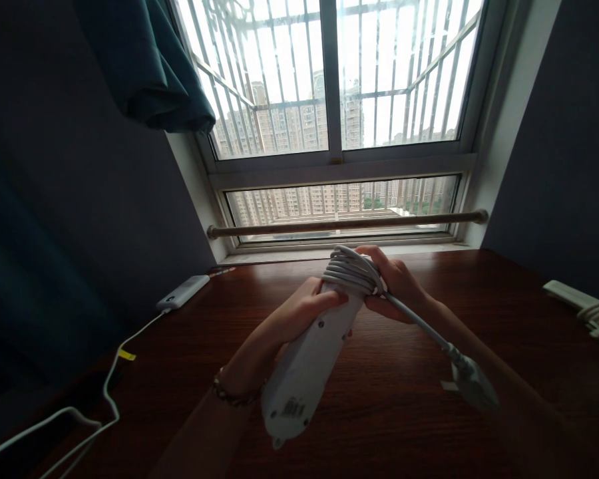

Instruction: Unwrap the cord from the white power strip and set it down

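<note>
A white power strip (pixel 302 372) is held above a dark wooden table (pixel 409 399), its back side up. My left hand (pixel 292 319) grips the strip's upper part from the left. Its white cable (pixel 352 269) is coiled in several loops round the far end. My right hand (pixel 397 283) closes on those loops at the far end. The loose cable end runs down to the right and ends in a plug (pixel 472 384) hanging over my right forearm. A beaded bracelet (pixel 229 394) sits on my left wrist.
A white power bank (pixel 182 291) lies at the table's back left, with a white lead (pixel 100 399) trailing off the left edge. Another white strip with coiled cable (pixel 586 307) lies at the right edge. Behind the table are a barred window (pixel 337 113), a rail (pixel 347 223) and a dark curtain (pixel 144 66).
</note>
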`<state>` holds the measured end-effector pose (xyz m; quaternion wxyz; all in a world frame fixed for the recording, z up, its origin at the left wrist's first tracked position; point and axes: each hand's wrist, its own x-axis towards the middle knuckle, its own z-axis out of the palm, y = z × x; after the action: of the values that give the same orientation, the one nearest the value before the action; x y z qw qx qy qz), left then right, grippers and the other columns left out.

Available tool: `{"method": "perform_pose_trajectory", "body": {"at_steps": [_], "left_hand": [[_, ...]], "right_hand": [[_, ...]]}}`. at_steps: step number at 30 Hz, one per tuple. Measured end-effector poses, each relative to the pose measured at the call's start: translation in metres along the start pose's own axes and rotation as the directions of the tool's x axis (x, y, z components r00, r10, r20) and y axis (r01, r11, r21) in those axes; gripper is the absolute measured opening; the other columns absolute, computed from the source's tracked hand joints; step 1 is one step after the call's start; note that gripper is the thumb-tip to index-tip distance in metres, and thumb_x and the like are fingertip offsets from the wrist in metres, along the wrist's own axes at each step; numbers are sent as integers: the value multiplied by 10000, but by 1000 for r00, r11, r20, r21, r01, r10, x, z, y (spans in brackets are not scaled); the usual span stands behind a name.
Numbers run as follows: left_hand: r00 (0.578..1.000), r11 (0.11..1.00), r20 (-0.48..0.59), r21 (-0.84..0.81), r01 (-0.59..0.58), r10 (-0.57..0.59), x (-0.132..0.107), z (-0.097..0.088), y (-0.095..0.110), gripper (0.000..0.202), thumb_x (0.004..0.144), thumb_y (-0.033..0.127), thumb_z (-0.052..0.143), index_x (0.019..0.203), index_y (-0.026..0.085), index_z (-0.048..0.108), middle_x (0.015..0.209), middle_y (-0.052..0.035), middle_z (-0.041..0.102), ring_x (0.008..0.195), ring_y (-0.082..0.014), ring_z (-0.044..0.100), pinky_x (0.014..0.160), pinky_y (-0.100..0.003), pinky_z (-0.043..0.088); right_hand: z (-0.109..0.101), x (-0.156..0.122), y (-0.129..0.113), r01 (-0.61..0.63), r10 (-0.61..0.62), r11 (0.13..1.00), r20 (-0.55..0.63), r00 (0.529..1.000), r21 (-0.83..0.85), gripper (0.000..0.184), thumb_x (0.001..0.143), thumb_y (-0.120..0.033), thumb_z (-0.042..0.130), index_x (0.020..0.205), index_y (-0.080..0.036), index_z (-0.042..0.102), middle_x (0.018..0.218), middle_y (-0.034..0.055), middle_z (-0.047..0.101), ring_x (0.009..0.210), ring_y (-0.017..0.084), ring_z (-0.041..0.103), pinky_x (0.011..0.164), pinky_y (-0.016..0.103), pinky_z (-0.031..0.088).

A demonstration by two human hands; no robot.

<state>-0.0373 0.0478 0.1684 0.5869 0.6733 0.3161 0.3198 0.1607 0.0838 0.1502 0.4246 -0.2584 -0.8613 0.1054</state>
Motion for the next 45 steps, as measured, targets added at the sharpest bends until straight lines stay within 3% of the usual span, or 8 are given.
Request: {"method": "perform_pose_trajectory", "body": {"at_steps": [5,11,14,18,21,28,32,45], "left_hand": [[1000,1000,7,3,25,-25,2,-2,-1,245,778,332,555,879,109,562,667,-61,611,559,-183,575,521,-271,450],[991,925,71,357,-132,114,0,-12,-1,440,831,525,445,643,140,546,624,0,496,584,-129,436,555,-236,351],[976,812,-47,564,-148,211,-2,-16,0,489,834,530,434,538,148,513,554,3,463,545,-132,422,548,-248,342],[819,676,-270,714,-182,506,0,-17,-1,316,796,455,561,894,156,587,889,-55,583,814,-207,546,723,-284,419],[777,671,-177,639,-376,604,4,-15,-7,452,835,409,532,1210,181,424,1158,-108,500,1041,-238,496,871,-321,401],[681,469,-58,767,-438,730,7,-24,-17,400,814,414,579,1117,166,494,1014,-68,528,915,-201,497,815,-274,391],[619,464,-67,726,-508,782,13,-31,-22,407,801,479,564,1062,168,545,962,-65,563,847,-200,521,751,-287,410],[698,632,-147,580,-513,701,10,-38,-21,311,794,424,560,959,161,537,795,-24,532,707,-168,491,630,-269,394]], "right_hand": [[-2,3,6,17,-13,996,-48,999,91,417,617,-310,581,1000,-178,481,636,-42,526,521,120,425,490,231,337],[-13,6,-5,11,-6,944,-17,1000,329,229,660,-267,552,854,-147,530,622,-33,455,563,116,383,508,235,317],[-14,6,-12,-58,40,904,52,998,423,205,671,-262,575,839,-145,553,656,-25,435,598,118,367,516,235,311],[-7,6,-12,-139,105,818,92,990,558,241,651,-281,611,857,-159,578,695,-12,460,620,133,403,505,230,362],[-1,7,-8,-157,91,769,138,986,619,354,639,-310,639,951,-156,574,767,8,514,689,162,462,550,252,421],[5,6,-1,-124,-24,787,232,972,605,331,713,-212,633,1025,-150,541,816,4,516,733,158,490,678,284,440],[9,6,0,-105,-41,752,206,978,650,327,690,-174,657,995,-135,544,774,-6,489,712,145,470,698,281,427],[19,6,-10,-231,26,639,280,960,734,367,642,-222,712,962,-138,554,720,-27,441,603,95,393,505,199,317]]}}
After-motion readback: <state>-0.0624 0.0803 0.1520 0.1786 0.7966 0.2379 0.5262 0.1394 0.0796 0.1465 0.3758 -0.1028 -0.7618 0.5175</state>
